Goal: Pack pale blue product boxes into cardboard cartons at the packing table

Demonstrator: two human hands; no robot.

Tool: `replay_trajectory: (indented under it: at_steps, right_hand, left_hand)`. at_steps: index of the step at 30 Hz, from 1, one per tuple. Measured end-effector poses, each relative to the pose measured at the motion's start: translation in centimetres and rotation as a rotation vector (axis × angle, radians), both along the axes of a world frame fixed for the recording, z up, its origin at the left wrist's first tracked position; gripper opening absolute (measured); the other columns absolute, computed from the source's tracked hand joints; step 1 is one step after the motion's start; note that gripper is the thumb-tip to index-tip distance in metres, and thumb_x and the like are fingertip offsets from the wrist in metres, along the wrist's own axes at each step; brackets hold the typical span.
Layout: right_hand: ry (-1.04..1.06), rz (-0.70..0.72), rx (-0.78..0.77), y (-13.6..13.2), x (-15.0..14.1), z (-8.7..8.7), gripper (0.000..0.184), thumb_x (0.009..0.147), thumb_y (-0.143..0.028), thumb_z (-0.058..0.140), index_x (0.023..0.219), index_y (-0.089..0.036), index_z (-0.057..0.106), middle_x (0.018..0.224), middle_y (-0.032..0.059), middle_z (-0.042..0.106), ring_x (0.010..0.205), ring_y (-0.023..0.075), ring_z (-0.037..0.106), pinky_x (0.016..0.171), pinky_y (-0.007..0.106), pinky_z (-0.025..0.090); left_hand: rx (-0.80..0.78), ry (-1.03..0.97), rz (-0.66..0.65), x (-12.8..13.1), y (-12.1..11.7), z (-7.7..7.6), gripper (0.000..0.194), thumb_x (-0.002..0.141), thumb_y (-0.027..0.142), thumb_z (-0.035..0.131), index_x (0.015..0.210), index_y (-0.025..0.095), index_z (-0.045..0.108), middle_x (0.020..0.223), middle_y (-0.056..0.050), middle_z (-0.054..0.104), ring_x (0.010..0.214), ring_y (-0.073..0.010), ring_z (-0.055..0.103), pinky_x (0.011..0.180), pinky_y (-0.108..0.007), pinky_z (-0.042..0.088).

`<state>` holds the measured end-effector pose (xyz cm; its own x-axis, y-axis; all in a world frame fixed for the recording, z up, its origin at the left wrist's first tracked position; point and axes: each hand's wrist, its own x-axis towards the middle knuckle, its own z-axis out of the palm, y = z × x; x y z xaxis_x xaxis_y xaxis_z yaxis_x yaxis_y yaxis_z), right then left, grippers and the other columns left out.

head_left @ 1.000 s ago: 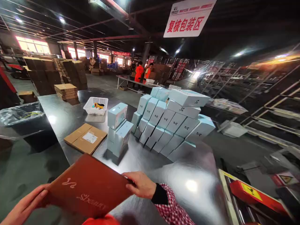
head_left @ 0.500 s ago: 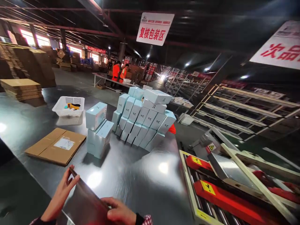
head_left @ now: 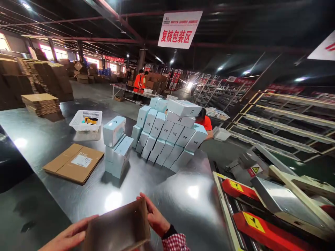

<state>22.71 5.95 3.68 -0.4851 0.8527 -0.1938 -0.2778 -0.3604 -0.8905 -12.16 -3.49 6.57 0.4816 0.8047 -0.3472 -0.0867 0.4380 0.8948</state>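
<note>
The flat brown carton (head_left: 117, 228) has opened into a box since a moment ago. Left hand (head_left: 69, 237) and right hand (head_left: 155, 218) grip its opposite walls above the steel table (head_left: 167, 195). It looks light, thin-walled and easily crushed; the side panels seem the best hold.

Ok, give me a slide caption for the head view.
Both hands, left and right, hold a brown carton open over a steel table near stacked pale-blue boxes.
</note>
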Motion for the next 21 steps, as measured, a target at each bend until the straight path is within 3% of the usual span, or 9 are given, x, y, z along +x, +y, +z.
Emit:
replay_trajectory:
  at_steps: [3, 5, 7, 10, 13, 15, 17, 19, 21]
  right_hand:
    - [-0.179, 0.109, 0.097, 0.2, -0.8, -0.7, 0.116, 0.045, -0.057, 0.088, 0.142, -0.018, 0.039, 0.136, 0.0153, 0.052, 0.130, 0.0346, 0.044, 0.111, 0.047, 0.030]
    - [-0.325, 0.011, 0.187, -0.3, -2.5, -1.5, 0.119, 0.047, -0.055, 0.088, 0.146, -0.016, 0.032, 0.133, 0.0164, 0.054, 0.126, 0.0361, 0.047, 0.110, 0.049, 0.032]
    - [-0.422, -0.164, 0.292, -1.1, -3.8, -2.5, 0.109, 0.056, -0.057, 0.082, 0.145, -0.019, 0.032, 0.138, 0.0151, 0.051, 0.130, 0.0363, 0.044, 0.113, 0.049, 0.030]
    - [-0.487, -0.286, 0.392, -2.0, -3.0, -3.8, 0.073, 0.077, -0.063, 0.062, 0.138, -0.026, 0.045, 0.141, 0.0117, 0.050, 0.134, 0.0350, 0.040, 0.115, 0.050, 0.027]
    - [-0.490, -0.014, 0.479, -1.4, 1.0, -3.1, 0.062, 0.079, -0.063, 0.060, 0.130, -0.029, 0.056, 0.146, 0.0108, 0.046, 0.140, 0.0340, 0.034, 0.117, 0.050, 0.022]
    - [-0.414, 0.322, 0.482, -0.4, 3.6, -1.7, 0.077, 0.071, -0.062, 0.070, 0.139, -0.031, 0.048, 0.157, 0.0088, 0.028, 0.145, 0.0320, 0.022, 0.117, 0.049, 0.022]
    - [-0.374, 0.542, 0.482, 0.4, 4.8, -0.6, 0.097, 0.063, -0.063, 0.077, 0.146, -0.032, 0.037, 0.161, 0.0091, 0.014, 0.147, 0.0317, 0.014, 0.116, 0.049, 0.022]
    - [-0.415, 0.547, 0.524, 0.7, 4.1, -0.1, 0.097, 0.062, -0.063, 0.077, 0.145, -0.030, 0.039, 0.161, 0.0117, 0.015, 0.147, 0.0321, 0.013, 0.117, 0.048, 0.019]
    - [-0.462, 0.408, 0.541, 0.6, 2.2, -0.2, 0.082, 0.065, -0.066, 0.073, 0.134, -0.026, 0.054, 0.156, 0.0159, 0.029, 0.144, 0.0340, 0.026, 0.114, 0.048, 0.026]
  left_hand:
    - [0.108, 0.091, 0.086, 1.5, 1.3, -0.9, 0.070, 0.080, 0.061, 0.062, 0.140, 0.028, 0.047, 0.146, -0.003, 0.047, 0.137, -0.0261, 0.039, 0.117, -0.040, 0.031]
    - [0.212, 0.189, 0.234, 3.4, 2.0, -1.8, 0.085, 0.075, 0.061, 0.067, 0.145, 0.022, 0.036, 0.140, -0.011, 0.052, 0.129, -0.0285, 0.049, 0.113, -0.043, 0.037]
    - [0.324, 0.364, 0.480, 5.2, 2.1, -2.9, 0.088, 0.073, 0.061, 0.068, 0.142, 0.015, 0.036, 0.133, -0.016, 0.057, 0.122, -0.0308, 0.055, 0.108, -0.045, 0.042]
    - [0.489, 0.592, 0.708, 6.0, 1.3, -4.6, 0.051, 0.083, 0.054, 0.058, 0.117, 0.016, 0.058, 0.117, -0.013, 0.065, 0.110, -0.0288, 0.062, 0.098, -0.040, 0.051]
    - [0.762, 0.713, 0.589, 4.3, -0.4, -5.1, 0.030, 0.093, 0.036, 0.044, 0.103, 0.022, 0.069, 0.107, -0.007, 0.071, 0.099, -0.0244, 0.068, 0.089, -0.032, 0.057]
    - [1.009, 0.783, 0.373, 2.7, -1.4, -4.6, 0.039, 0.093, 0.024, 0.039, 0.124, 0.028, 0.063, 0.122, -0.005, 0.067, 0.112, -0.0238, 0.063, 0.095, -0.031, 0.054]
    - [1.174, 0.899, 0.145, 1.3, -2.1, -3.6, 0.054, 0.093, 0.017, 0.039, 0.144, 0.033, 0.042, 0.138, -0.002, 0.055, 0.126, -0.0224, 0.053, 0.100, -0.031, 0.049]
    - [1.267, 1.047, 0.000, 0.5, -2.6, -2.6, 0.062, 0.094, 0.018, 0.042, 0.151, 0.032, 0.024, 0.144, -0.001, 0.048, 0.130, -0.0206, 0.049, 0.100, -0.029, 0.049]
    - [1.382, 1.178, -0.057, 0.4, -2.8, -1.9, 0.065, 0.095, 0.029, 0.047, 0.153, 0.026, 0.018, 0.143, -0.003, 0.048, 0.127, -0.0197, 0.052, 0.098, -0.026, 0.050]
